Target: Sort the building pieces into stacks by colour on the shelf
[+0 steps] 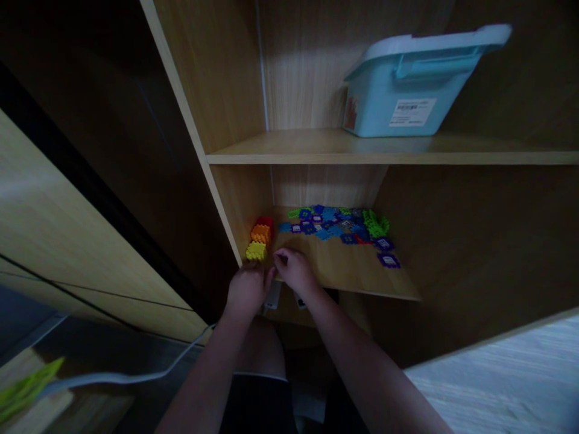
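My left hand (246,289) is at the front left of the lower shelf. Its fingertips meet the near edge of a stack of yellow interlocking plastic pieces (256,251), and its thumb stands apart to the right. Behind the yellow ones, along the left wall, are orange pieces (260,234) and red pieces (265,222). Just to the right, my right hand (294,270) has its fingers curled in a pinch above the shelf; anything between them is too small or dark to make out. Toward the back lie scattered blue and purple pieces (323,226), with green pieces (375,224) at their right end.
A light blue lidded bin (398,90) stands on the upper shelf (294,144). Two purple pieces (389,260) lie near the lower shelf's right side. A pale cable (136,378) runs at lower left, near a blurred yellow-green object (29,389). The cabinet's left side panel (190,132) rises beside my left hand.
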`<control>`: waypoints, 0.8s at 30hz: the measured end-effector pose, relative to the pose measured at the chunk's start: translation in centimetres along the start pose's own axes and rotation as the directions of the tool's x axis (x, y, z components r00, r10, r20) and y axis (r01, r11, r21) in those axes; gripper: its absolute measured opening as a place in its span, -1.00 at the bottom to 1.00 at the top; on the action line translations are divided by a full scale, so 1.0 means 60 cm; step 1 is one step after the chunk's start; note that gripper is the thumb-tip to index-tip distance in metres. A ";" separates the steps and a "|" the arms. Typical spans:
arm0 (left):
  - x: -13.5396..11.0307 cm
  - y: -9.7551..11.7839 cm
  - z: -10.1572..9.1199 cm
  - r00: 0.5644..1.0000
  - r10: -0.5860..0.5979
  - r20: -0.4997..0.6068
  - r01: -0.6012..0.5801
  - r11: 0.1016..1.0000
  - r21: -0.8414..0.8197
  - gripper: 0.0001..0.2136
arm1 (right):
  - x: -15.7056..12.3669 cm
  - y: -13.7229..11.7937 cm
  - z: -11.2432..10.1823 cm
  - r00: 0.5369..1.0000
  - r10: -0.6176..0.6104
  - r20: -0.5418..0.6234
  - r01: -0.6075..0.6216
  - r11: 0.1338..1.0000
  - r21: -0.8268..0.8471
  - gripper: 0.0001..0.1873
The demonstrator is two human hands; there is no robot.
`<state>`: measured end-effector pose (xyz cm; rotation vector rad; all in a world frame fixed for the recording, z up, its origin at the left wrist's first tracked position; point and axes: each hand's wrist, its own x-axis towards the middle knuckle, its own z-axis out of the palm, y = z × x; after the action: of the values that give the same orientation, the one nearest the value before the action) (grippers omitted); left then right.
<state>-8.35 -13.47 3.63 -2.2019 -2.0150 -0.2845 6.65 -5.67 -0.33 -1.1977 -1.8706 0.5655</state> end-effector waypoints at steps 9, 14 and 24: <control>0.034 -0.010 -0.043 0.969 -0.022 0.247 -0.006 0.994 0.112 -0.46 | 0.000 -0.002 -0.012 0.996 0.081 -0.033 -0.075 0.988 0.137 -0.84; 0.047 -0.011 -0.042 0.972 -0.003 0.237 -0.031 0.990 0.138 -0.48 | 0.002 -0.002 -0.015 0.994 0.106 -0.007 -0.103 0.980 0.172 -0.83; 0.056 -0.016 -0.038 0.969 0.007 0.249 -0.040 0.991 0.127 -0.55 | 0.006 0.004 -0.004 0.997 0.070 0.015 -0.072 0.990 0.118 -0.84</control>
<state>-9.11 -10.63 6.63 -2.2727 -2.0578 0.1311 6.92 -5.27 -0.23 -1.1883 -1.7827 0.7136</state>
